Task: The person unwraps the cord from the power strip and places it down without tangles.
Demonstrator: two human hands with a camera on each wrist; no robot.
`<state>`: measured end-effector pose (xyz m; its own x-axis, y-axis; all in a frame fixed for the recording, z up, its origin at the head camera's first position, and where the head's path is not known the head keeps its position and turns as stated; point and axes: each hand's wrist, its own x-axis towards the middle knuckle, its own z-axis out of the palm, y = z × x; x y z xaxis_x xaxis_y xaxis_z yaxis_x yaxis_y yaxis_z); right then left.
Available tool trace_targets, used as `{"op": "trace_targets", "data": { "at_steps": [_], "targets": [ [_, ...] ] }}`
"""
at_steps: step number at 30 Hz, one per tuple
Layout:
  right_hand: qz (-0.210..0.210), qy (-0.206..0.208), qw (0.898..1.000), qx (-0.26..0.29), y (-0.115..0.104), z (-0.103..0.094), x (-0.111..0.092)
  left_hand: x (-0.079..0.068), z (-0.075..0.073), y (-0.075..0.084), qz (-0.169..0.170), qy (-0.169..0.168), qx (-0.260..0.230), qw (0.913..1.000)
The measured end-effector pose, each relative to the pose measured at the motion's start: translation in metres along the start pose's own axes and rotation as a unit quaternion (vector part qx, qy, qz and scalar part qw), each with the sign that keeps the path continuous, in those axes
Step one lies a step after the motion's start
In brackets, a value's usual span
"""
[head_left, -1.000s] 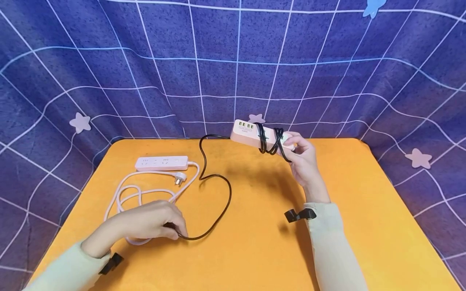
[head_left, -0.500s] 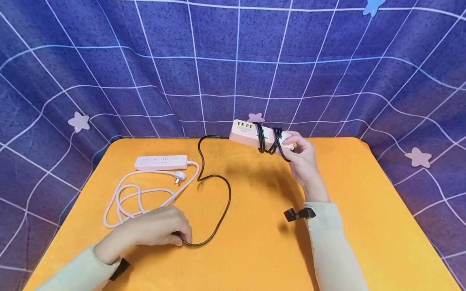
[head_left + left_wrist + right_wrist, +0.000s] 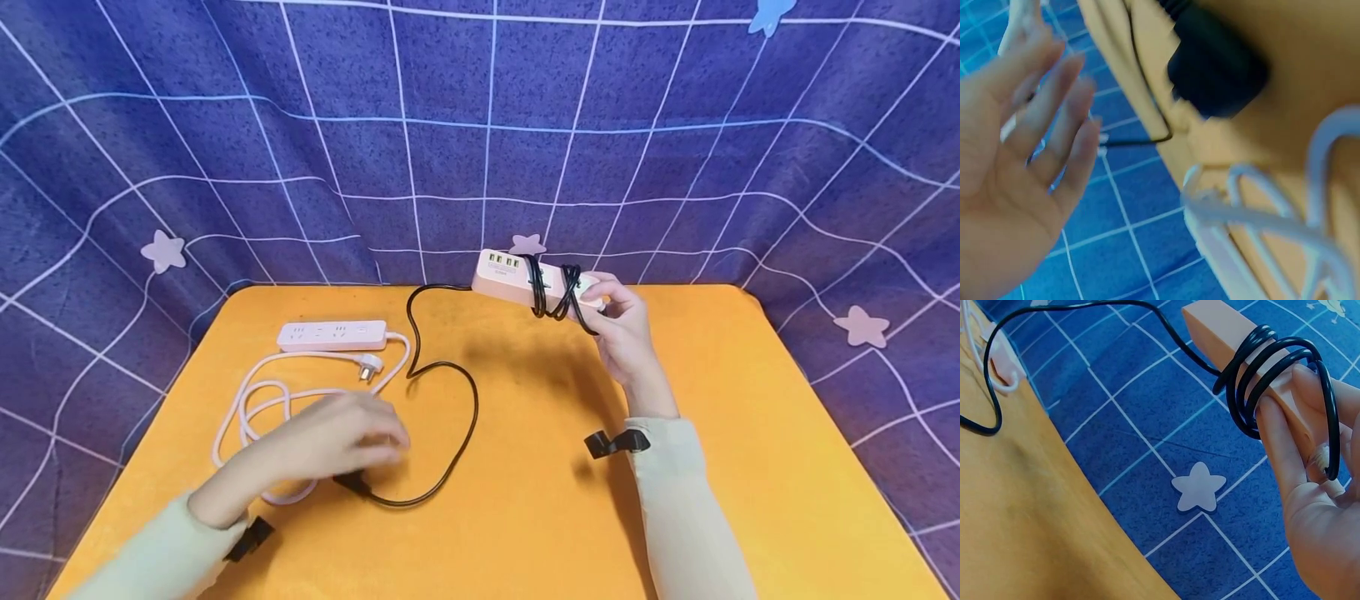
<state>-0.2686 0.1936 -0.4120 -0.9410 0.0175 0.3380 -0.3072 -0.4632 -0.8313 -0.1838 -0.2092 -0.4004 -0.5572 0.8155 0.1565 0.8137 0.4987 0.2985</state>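
Note:
My right hand grips one end of a pale pink power strip with USB ports, held up over the back of the table. Its black cord is wound several times round the strip, and the wraps lie right by the fingers in the right wrist view. From the strip's far end the cord runs down to the table and curves to the front. There lies its black plug, beneath my left hand. That hand holds nothing; its fingers are extended and slightly blurred.
A second, white-pink power strip lies at the back left of the orange table. Its white cord loops loosely beside and under the left forearm, with its plug near the strip. A blue grid curtain surrounds the table.
My left hand first drew the black cord's plug end slightly right and forward, then let go of it and rose. The right hand and its power strip have stayed nearly still.

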Motion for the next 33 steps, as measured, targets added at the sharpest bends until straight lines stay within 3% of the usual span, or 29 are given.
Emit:
{"op": "trace_targets", "data": {
  "at_steps": [3,6,10,14,19,26,33],
  "targets": [
    [0.0,-0.002,1.0,0.001,0.0,0.001,0.0,0.01,-0.016,-0.009,-0.085,0.082,0.0,0.993],
    [0.0,-0.003,1.0,0.0,0.0,0.001,-0.001,0.022,-0.029,-0.018,-0.166,0.141,-0.045,0.9749],
    [0.0,-0.004,1.0,0.0,0.0,0.001,-0.001,0.037,-0.039,-0.029,-0.224,0.188,-0.105,0.9505],
    [0.001,-0.006,1.0,0.002,0.001,0.002,-0.001,0.048,-0.038,-0.038,-0.233,0.214,-0.115,0.9417],
    [0.001,-0.01,1.0,0.001,0.0,0.002,-0.002,0.061,-0.035,-0.045,-0.219,0.232,-0.122,0.94],
    [0.001,-0.018,1.0,-0.004,0.0,0.002,-0.003,0.078,-0.034,-0.041,-0.208,0.22,-0.135,0.9434],
    [0.003,-0.025,1.0,-0.009,0.001,0.002,-0.002,0.085,-0.033,-0.036,-0.21,0.201,-0.132,0.9475]
  ]
}}
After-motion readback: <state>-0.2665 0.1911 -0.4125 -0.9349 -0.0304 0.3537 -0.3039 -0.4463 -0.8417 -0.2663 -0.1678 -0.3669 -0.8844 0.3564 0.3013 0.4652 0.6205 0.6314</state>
